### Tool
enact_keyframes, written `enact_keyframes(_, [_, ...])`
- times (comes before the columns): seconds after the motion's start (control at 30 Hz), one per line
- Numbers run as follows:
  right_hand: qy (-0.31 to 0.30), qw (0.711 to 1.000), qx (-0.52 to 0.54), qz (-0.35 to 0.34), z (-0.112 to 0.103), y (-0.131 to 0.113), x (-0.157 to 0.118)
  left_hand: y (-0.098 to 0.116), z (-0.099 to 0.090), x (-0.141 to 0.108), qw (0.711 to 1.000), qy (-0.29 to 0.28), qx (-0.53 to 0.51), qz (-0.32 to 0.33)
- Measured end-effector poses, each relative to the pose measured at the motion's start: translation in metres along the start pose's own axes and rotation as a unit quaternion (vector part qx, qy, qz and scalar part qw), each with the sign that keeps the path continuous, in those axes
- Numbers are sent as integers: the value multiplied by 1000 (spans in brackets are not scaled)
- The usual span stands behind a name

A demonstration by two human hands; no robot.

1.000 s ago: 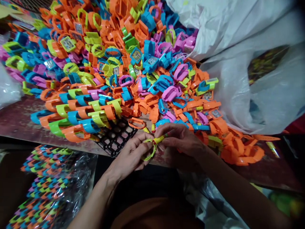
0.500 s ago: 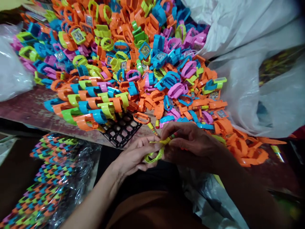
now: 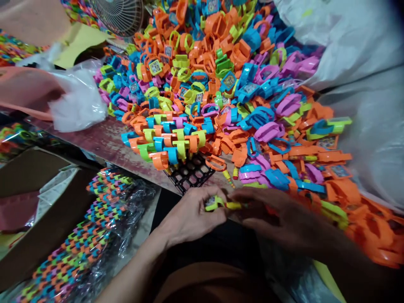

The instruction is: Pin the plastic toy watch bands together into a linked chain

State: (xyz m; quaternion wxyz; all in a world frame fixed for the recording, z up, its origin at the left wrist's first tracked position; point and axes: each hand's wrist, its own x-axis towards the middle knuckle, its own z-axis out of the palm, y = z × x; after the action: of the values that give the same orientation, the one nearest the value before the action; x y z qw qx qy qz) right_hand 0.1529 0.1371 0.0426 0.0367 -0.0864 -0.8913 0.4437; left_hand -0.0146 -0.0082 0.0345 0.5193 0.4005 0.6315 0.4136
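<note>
The left hand (image 3: 195, 216) pinches a yellow-green toy watch (image 3: 216, 203); a yellow tube (image 3: 234, 205) sits between the right hand's (image 3: 277, 219) fingers and thumb, its grip unclear. From the hands, a black rack (image 3: 192, 171) lies at ten o'clock, a watch pile (image 3: 202, 80) at twelve, a fan (image 3: 118, 14) at eleven, a white sack (image 3: 353, 50) at one.

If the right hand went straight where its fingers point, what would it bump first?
The right hand would probably meet the small yellow tube just ahead, then the lime-green piece in the left hand, though depth is hard to judge.
</note>
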Motion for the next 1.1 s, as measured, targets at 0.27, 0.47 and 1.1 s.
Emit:
enact_keyframes(0.27, [81,942,-287,-150,46,-7,36,-8,-9,-27,898,173,394,94])
enact_keyframes(0.47, [125,972,-173,-99,56,5,43,-30,-29,-64,842,373,359,151])
enact_keyframes(1.1, [205,974,75,60,94,3,82,-94,-37,-26,877,408,218,128])
